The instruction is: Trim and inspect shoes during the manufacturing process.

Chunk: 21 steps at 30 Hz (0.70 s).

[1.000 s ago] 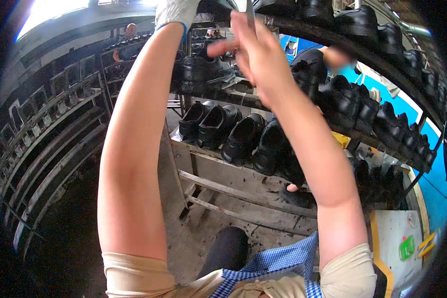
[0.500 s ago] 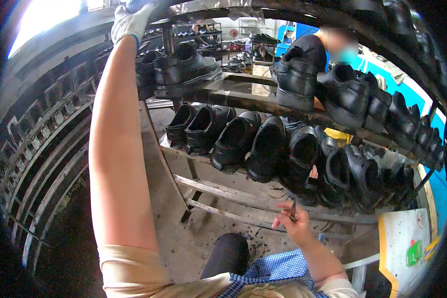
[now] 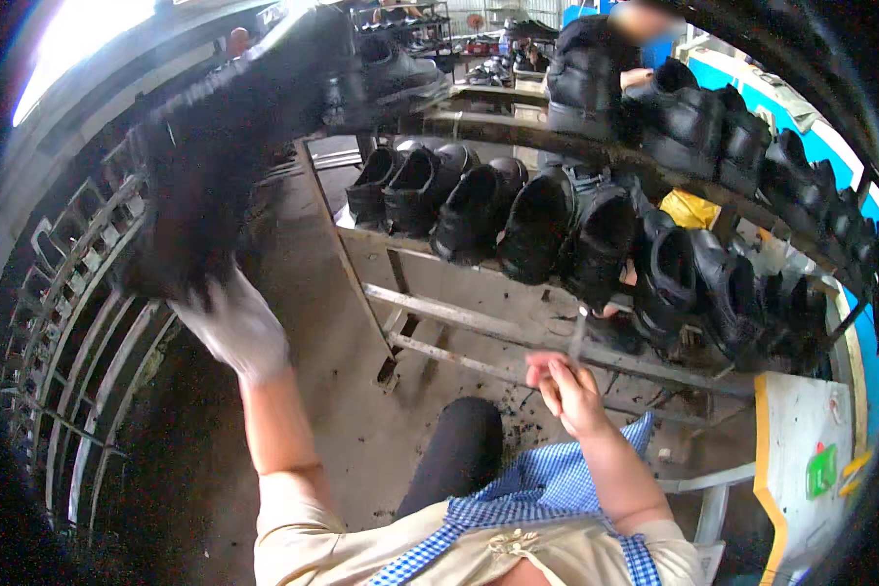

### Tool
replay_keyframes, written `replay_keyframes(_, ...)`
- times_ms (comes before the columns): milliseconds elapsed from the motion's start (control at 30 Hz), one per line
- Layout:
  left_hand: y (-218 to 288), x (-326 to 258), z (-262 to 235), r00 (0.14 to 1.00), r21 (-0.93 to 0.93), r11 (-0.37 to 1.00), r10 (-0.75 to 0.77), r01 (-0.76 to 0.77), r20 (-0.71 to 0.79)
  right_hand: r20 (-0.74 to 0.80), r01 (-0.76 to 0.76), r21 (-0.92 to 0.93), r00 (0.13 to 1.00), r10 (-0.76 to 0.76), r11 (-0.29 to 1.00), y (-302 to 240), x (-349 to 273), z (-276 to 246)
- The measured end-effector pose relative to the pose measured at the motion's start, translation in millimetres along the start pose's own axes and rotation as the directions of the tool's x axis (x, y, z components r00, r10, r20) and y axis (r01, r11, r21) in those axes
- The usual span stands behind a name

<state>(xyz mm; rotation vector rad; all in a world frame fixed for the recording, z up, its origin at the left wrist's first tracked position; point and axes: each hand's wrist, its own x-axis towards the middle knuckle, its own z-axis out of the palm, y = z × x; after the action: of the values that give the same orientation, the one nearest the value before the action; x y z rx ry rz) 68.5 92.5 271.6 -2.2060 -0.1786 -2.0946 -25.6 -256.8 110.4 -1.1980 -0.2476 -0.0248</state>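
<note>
Head view: the gloved left hand seems closed around a blurred black shoe, left of the rack; best hold it firmly. The right hand pinches a thin tool; I'd keep its tip clear. Dark scraps litter the grey floor; beyond, another person.

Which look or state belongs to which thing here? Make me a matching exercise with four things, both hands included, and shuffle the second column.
1. Left hand
2. Right hand
3. Apron
4. Panel

A. Bare, with a thin tool
B. White with a yellow edge
C. Checked blue and white
D. Gloved, holding a blurred black shoe

Pairs: 1-D, 2-A, 3-C, 4-B
</note>
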Motion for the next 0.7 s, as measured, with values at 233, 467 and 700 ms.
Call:
replay_keyframes(233, 48.2, -178.4, -71.8, 0.994, -0.958, 0.267, 0.005, 0.103, 0.108, -0.290, 0.092, 0.202, 0.956, -0.030, 0.975, -20.9, 33.3, 39.7)
replay_keyframes(467, 71.2, -216.6, -102.3, 0.613, -0.786, 0.147, 0.548, 0.600, 0.570, -0.317, 0.265, -0.290, 0.880, -0.353, 0.920, -33.2, -6.7, 8.1)
replay_keyframes(700, 102.7, -158.1, -96.5, 0.318, -0.230, -0.220, 0.600, 0.948, 0.734, -0.154, 0.206, -0.521, 0.931, -0.329, 0.828, -6.4, -40.2, 28.9)
